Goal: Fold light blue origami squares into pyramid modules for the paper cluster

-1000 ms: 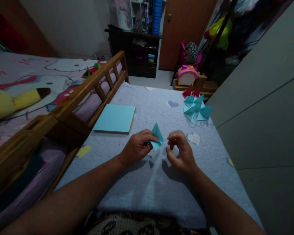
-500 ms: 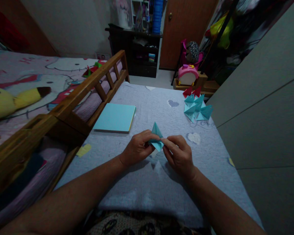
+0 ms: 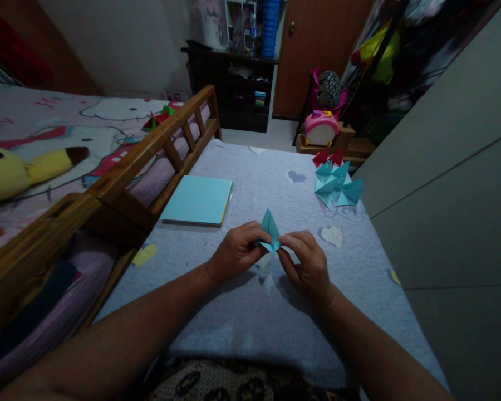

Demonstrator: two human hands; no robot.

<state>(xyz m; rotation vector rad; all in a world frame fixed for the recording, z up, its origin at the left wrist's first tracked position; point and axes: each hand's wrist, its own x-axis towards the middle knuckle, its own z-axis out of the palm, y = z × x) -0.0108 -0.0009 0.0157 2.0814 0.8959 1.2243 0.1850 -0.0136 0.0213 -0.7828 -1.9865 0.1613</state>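
Observation:
Between my hands, above the patterned bedsheet [image 3: 234,312], is a folded piece of light-blue origami paper [image 3: 269,224] with one point standing up. My left hand [image 3: 242,249] pinches its left side between thumb and fingers. At the lower right edge, my right hand [image 3: 307,262] grips it with thumb and fingertips. Fingers hide parts of both sides of the fold. A stack of light-blue paper sheets [image 3: 198,199] lies to the left, beyond my left hand. Folded blue paper pieces [image 3: 336,184] sit at the far right, with red folded pieces [image 3: 328,157] behind them.
A wooden bed rail [image 3: 150,147] runs along the left, with a yellow plush toy [image 3: 20,172] past it. A pale cabinet [image 3: 455,195] stands close on the right. Beyond the far edge are a pink toy [image 3: 322,127] and a dark shelf [image 3: 229,92].
The lower flap of the origami paper, which pointed down toward me, now looks shorter and turned up. My right fingers have shifted slightly along its edge; my left hand keeps its hold.

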